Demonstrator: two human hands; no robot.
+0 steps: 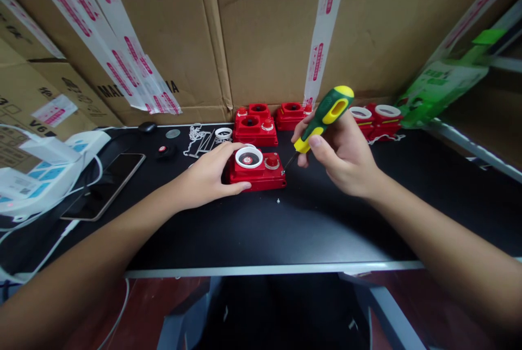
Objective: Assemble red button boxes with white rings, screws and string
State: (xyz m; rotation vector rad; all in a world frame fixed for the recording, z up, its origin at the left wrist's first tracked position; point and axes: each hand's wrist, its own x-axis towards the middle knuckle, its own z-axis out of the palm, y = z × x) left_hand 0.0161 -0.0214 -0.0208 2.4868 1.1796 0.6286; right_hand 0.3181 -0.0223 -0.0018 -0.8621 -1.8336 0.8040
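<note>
A red box-shaped device point(258, 177) with a white ring and a red knob on top rests on the black tabletop. My left hand point(207, 176) grips it from the left side, thumb along its front and fingers behind. In my right hand point(342, 149) is a screwdriver point(324, 119) with a green and yellow handle, held at a slant. Its tip meets the right side of the device, where a small silvery screw point(283, 172) shows. Another small screw point(278, 200) lies on the table just in front of the device.
More red devices point(255, 133) stand along the cardboard point(265, 40) at the back, some with white rings. Chains, a white ring point(223, 133) and thin metal pieces lie behind my left hand. To the left are a phone point(106, 184), a power strip point(53, 176) and cables. A green bottle point(442, 86) stands back right.
</note>
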